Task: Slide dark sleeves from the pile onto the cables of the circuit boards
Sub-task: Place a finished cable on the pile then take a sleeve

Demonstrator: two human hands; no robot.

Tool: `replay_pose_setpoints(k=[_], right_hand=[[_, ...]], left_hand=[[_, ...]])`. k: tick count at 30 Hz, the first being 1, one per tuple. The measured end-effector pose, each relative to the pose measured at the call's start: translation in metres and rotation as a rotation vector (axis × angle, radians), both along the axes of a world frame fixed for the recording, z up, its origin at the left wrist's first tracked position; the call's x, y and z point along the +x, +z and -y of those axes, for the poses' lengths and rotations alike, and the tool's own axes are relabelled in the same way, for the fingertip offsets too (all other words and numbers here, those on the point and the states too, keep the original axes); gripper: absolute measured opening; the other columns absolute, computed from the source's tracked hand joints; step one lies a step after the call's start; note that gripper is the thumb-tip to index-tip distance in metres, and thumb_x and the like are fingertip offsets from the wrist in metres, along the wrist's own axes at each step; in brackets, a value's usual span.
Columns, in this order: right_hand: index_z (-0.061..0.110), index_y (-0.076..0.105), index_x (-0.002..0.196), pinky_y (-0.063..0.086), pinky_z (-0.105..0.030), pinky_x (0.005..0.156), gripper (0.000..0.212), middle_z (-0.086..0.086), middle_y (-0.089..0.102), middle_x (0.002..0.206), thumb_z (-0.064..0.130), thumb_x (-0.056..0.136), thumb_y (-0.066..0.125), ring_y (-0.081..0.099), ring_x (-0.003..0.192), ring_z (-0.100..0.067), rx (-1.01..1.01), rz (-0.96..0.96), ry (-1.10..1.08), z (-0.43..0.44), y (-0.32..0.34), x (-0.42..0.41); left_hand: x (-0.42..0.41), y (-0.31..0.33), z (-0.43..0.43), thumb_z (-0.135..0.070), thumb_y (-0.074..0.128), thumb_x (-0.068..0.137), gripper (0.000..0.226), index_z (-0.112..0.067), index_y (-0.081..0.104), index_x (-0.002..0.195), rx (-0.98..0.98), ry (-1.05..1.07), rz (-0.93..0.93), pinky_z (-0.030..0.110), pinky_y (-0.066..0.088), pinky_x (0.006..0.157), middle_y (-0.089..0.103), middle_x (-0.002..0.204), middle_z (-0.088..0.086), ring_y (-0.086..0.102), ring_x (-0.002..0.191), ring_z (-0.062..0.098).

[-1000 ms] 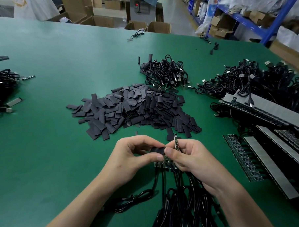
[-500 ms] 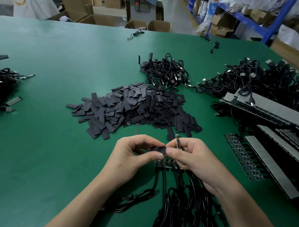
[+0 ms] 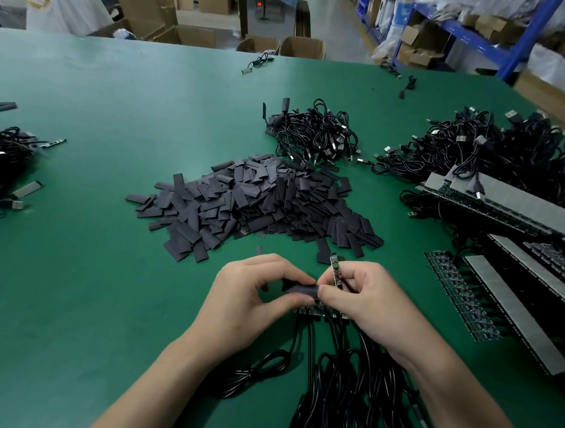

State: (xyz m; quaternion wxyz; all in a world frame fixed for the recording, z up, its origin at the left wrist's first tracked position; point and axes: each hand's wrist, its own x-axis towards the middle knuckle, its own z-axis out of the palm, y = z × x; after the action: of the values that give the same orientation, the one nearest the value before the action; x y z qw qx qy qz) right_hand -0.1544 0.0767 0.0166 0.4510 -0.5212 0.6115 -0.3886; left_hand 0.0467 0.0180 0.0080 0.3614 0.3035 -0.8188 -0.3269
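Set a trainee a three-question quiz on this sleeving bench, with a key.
1. True or false: the left hand pinches a dark sleeve.
2. The pile of sleeves lies: A, beyond both hands; B, under the wrists; C, on the floor.
3. Fill in: the right hand holds a small green ____.
Key: 1 true; 2 A; 3 circuit board.

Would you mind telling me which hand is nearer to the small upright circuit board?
Right. The right hand holds the circuit board in its fingers; the left hand is off to the board's left, pinching a dark sleeve.
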Motion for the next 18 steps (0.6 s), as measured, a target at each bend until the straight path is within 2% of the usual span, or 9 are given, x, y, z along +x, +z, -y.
replay_pose_setpoints(k=[4,6,10,12,18], right_hand=[[0.025,0.074,0.079,0.031,-0.024,0.054,0.008,0.008,0.054,0.059,0.031,0.077,0.069,0.042,0.058,-0.011,0.017,0.035,0.014,0.0013,0.0000,-0.0006],[0.023,0.073,0.080,0.029,-0.028,0.056,0.009,0.007,0.054,0.060,0.031,0.077,0.069,0.041,0.059,-0.012,0.010,0.032,0.009,0.0019,-0.0007,0.0004],[0.018,0.073,0.082,0.028,-0.030,0.057,0.007,0.004,0.053,0.062,0.016,0.088,0.073,0.041,0.061,-0.013,0.003,0.037,0.004,0.0022,-0.0038,-0.0003],[0.018,0.073,0.082,0.028,-0.032,0.058,0.005,0.004,0.053,0.063,0.023,0.084,0.072,0.041,0.062,-0.014,0.003,0.039,0.002,0.0017,-0.0031,-0.0001],[0.025,0.075,0.087,0.035,-0.032,0.066,0.020,0.005,0.058,0.066,0.041,0.079,0.070,0.047,0.064,-0.012,-0.001,0.005,0.036,-0.0004,0.0002,-0.0018]], left_hand=[[-0.0005,0.0001,0.0008,-0.031,0.082,0.085,0.015,-0.025,0.080,0.099,0.019,-0.011,-0.003,0.033,0.055,0.081,0.075,0.096,-0.017,0.071,0.093,0.007],[-0.0009,-0.0002,0.0009,-0.030,0.083,0.085,0.014,-0.025,0.080,0.098,0.030,-0.004,-0.010,0.035,0.055,0.081,0.076,0.095,-0.016,0.072,0.092,0.009],[-0.0011,-0.0004,0.0006,-0.028,0.084,0.085,0.013,-0.024,0.080,0.097,0.042,-0.004,-0.021,0.031,0.055,0.082,0.076,0.094,-0.015,0.072,0.092,0.009],[-0.0011,-0.0007,0.0003,-0.028,0.084,0.084,0.013,-0.024,0.080,0.096,0.051,-0.003,-0.020,0.030,0.055,0.083,0.076,0.094,-0.015,0.072,0.092,0.010],[-0.0007,-0.0028,0.0015,-0.028,0.083,0.086,0.010,-0.027,0.080,0.095,0.068,0.006,-0.034,0.026,0.053,0.079,0.075,0.092,-0.016,0.071,0.090,0.010]])
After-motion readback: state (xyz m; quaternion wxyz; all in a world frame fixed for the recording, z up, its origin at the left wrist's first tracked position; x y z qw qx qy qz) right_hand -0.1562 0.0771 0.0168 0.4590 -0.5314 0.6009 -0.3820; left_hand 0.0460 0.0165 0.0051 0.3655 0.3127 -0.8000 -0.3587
